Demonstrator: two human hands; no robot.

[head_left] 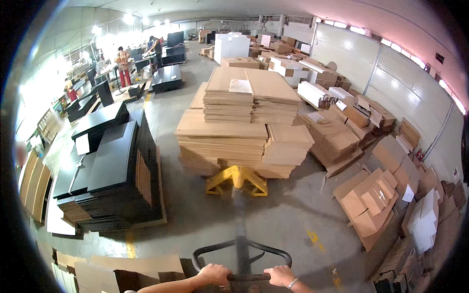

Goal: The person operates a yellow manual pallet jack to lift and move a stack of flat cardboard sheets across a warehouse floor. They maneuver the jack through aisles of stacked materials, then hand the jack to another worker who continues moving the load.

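Both my hands grip the black loop handle [198, 254] of a yellow pallet jack [237, 177] at the lower middle of the head view. My left hand [215, 274] wraps round the left part of the handle's near bar. On the right part of that bar, my right hand [281, 276] is closed, with a bracelet at the wrist. From the handle the shaft runs forward to the jack's yellow body. Just beyond stands a tall load of flat brown boards [222, 139], stacked in several piles, with a white sheet [240, 86] on top. Whatever bears the load underneath is hidden.
Left stands a stack of black panels [110, 156]. Flattened cartons [369, 200] and brown cardboard stacks [332, 134] line the right side, near a pale wall [395, 73]. Cardboard [141, 266] lies close by at lower left. People [123, 66] are at tables in the far left.
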